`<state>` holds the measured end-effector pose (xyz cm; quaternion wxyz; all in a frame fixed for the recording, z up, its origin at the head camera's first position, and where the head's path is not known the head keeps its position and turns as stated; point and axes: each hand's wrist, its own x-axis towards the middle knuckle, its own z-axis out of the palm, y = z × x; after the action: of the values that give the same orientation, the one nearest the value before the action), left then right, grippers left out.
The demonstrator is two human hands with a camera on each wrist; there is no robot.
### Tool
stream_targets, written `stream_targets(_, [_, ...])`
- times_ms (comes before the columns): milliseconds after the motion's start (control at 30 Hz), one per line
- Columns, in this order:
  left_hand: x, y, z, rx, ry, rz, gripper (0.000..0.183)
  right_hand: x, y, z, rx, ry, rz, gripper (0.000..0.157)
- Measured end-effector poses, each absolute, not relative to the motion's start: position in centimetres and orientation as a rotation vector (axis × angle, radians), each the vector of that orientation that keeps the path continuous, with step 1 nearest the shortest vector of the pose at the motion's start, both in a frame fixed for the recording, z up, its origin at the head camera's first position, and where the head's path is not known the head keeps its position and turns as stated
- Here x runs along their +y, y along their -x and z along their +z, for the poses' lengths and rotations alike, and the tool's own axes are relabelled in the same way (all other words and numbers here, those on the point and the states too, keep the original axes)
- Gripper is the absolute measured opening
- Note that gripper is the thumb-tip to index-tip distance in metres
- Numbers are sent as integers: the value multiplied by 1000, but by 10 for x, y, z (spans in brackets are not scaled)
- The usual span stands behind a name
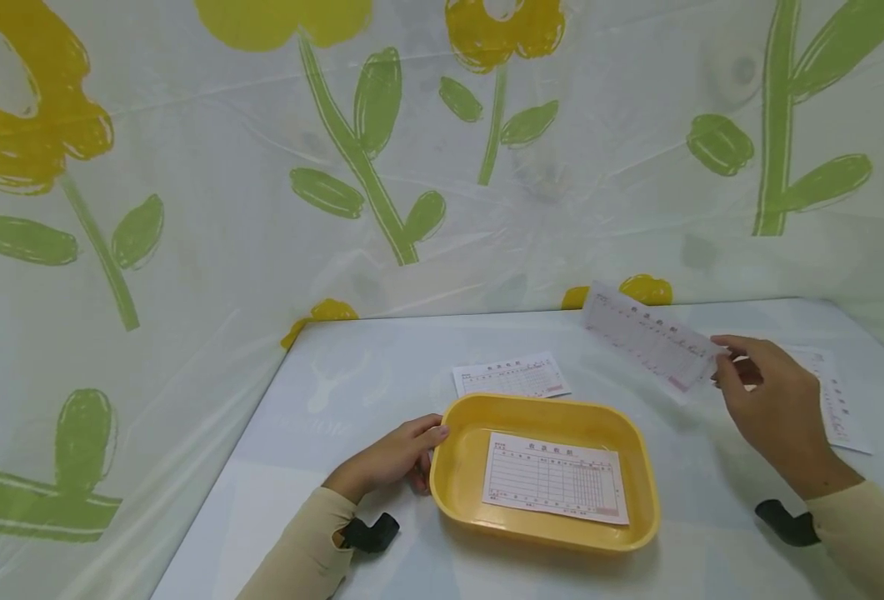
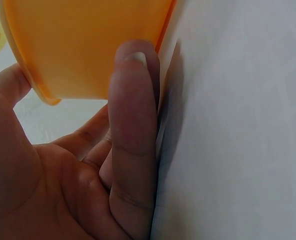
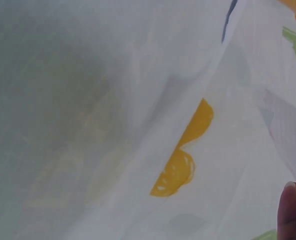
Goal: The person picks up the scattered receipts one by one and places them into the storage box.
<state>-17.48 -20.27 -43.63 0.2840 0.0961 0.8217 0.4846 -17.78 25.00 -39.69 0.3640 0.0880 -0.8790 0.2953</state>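
Note:
A yellow plastic tray point(image 1: 546, 537) sits on the table. One printed receipt slip point(image 1: 554, 477) lies flat inside it. My left hand point(image 1: 392, 457) grips the tray's left end; the left wrist view shows the thumb point(image 2: 10, 82) at the rim and a finger point(image 2: 133, 110) beside the outer wall. Off to the right, my right hand point(image 1: 771, 400) pinches another receipt slip point(image 1: 647, 337) by its right end, holding it tilted above the table. Only a fingertip point(image 3: 289, 210) and part of that slip point(image 3: 288, 130) show in the right wrist view.
A receipt slip point(image 1: 512, 377) lies just behind the tray, its lower edge partly hidden. More paper slips point(image 1: 839, 408) lie at the right, partly behind my right hand. A flower-patterned curtain point(image 1: 576, 208) hangs along the table's back edge.

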Motion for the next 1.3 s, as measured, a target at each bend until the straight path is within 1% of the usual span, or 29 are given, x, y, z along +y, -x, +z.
stream_targets(633, [-205, 177, -435, 2205, -274, 1292, 62, 221, 155, -380, -2103, -342, 821, 35])
stream_targets(800, [-204, 177, -435, 2199, -273, 1288, 63, 212, 147, -376, -2080, -383, 841, 35])
stream_targets(1100, [-205, 178, -437, 2182, -315, 1298, 60, 205, 144, -379, -2056, -496, 887, 37])
stream_targets(1300, [-205, 178, -438, 2167, -330, 1307, 54, 199, 146, -385, -2024, -591, 938, 43])
